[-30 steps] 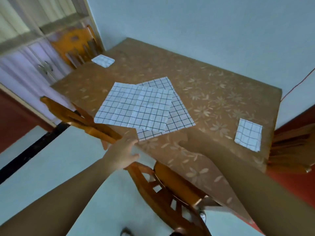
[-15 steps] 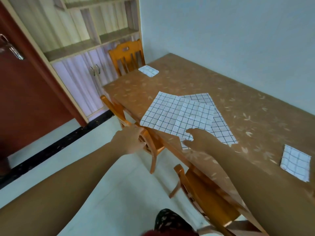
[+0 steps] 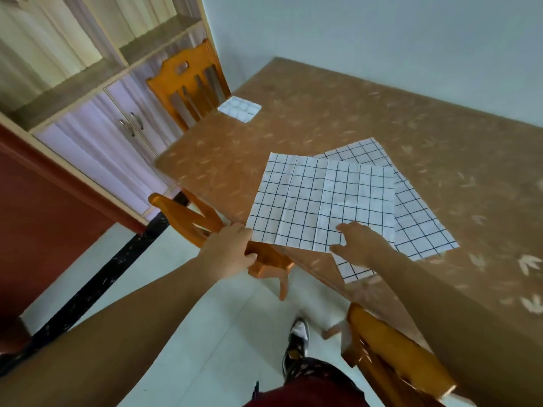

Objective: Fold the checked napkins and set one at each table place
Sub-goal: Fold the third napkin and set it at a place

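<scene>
Two unfolded white checked napkins lie overlapped on the brown table. The top napkin reaches the near table edge, and the lower napkin sticks out to its right. My left hand is at the top napkin's near-left corner with curled fingers. Its thumb lies just below the corner, and a grip on the cloth is not plain. My right hand rests with spread fingers on the top napkin's near edge. A folded napkin lies at the far-left place.
An orange wooden chair stands at the far-left end by the folded napkin. A second chair is tucked under the near edge by my left hand, a third chair is at lower right. A cupboard lines the left wall.
I have come closer to the table. Both hands moved forward: the left one reached the top napkin's near-left corner, the right one settled on its near edge.
</scene>
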